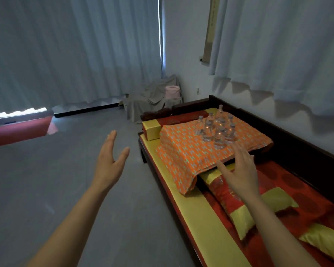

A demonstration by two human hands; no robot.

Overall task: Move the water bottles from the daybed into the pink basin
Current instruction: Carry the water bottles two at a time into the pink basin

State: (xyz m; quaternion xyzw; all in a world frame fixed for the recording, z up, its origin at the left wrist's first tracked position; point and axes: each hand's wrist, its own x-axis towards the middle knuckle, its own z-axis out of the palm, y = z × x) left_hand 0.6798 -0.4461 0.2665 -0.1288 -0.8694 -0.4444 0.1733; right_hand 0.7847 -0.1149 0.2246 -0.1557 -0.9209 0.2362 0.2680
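Nearest the camera, two bare forearms reached into the room, the left hand point(108, 162) held flat over the grey floor point(75, 189) with its fingers straight and its thumb spread wide, gripping nothing. The right hand point(239, 170) hovered above the dark wooden daybed with red and yellow satin cushions point(199, 218), fingers splayed wide and empty, just short of the near edge of an orange patterned cloth point(183, 155) draped over a raised platform on the daybed. A red bolster with yellow satin ends point(245, 207) lay across the cushions beneath the right forearm. On top of the orange cloth, just beyond the right hand's fingertips, stood a tight cluster of clear plastic water bottles point(217, 128), all upright and close together, one taller bottle at the back; neither hand touched them. A yellow block-shaped cushion point(151, 130) sat at the far left corner of the daybed, beside the cloth. Farther off, in the corner of the room, a pale pink container point(172, 92), possibly the basin, rested on furniture covered by a grey sheet point(148, 99), well apart from the bottles. Pale curtains point(66, 49) hung along the far wall, with more drapery on the wall behind the daybed.
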